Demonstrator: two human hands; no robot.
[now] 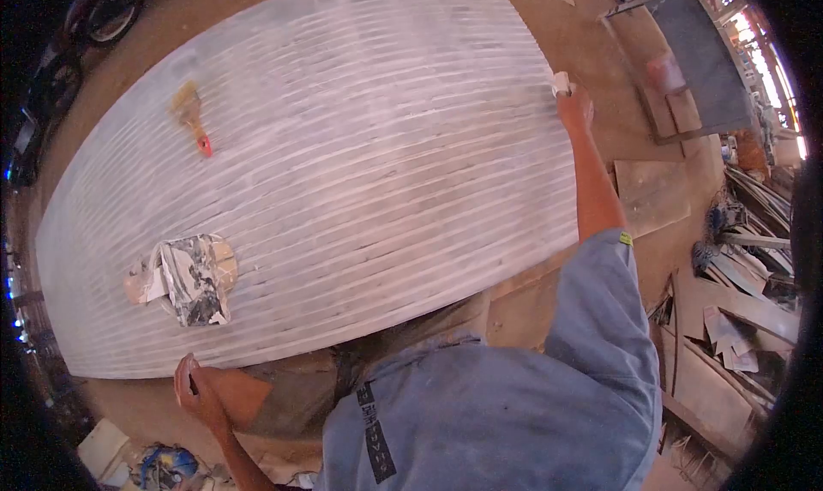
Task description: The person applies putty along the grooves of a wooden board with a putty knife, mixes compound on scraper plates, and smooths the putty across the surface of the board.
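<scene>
A large panel (369, 182) with narrow parallel ribs, dusted whitish, spreads in front of me. My right hand (576, 108) is at its right edge, fingers closed on a small white folded piece (561, 83). My left hand (190, 390) is just off the near left edge of the panel, loosely curled with a gap between thumb and fingers and nothing visible in it. Nearest to it on the panel, a putty-smeared board (195, 281) rests on a round tan lid (225, 264), beside a whitish spreader (150, 285). Farther back lies a paintbrush (190, 118) with a red-tipped handle.
A grey box-like frame (699, 62) stands at the far right. Scrap boards and strips (741, 277) are piled along the right side. A flat board (651, 198) lies on the floor beside my right arm. A blue object (167, 467) sits at the lower left, and a wheel (111, 19) at the upper left.
</scene>
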